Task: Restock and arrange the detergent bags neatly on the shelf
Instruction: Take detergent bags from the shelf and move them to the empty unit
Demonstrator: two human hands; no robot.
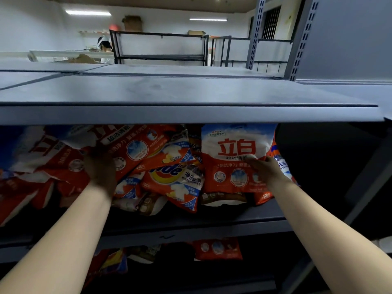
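Grey metal shelf (191, 219), matte and flat, across the middle of the frame, under a dusty upper shelf board (169, 92). Glossy, crinkled plastic detergent bags heaped along it from far left to centre-right. Upright Liby bag (235, 158), right of centre, white top, red lower half, flat-faced. Right hand (267, 168) pressed on its lower right front, fingers (253, 161) spread flat on the film, not clamped. Tide bag (174, 177), centre, orange with a yellow swirl, slumped and tilted. Left hand (101, 168), left of centre, in shadow, laid over a slanted red bag (135, 149); finger spacing impossible to tell. More bags dim on the lower shelf (191, 279), bottom centre.
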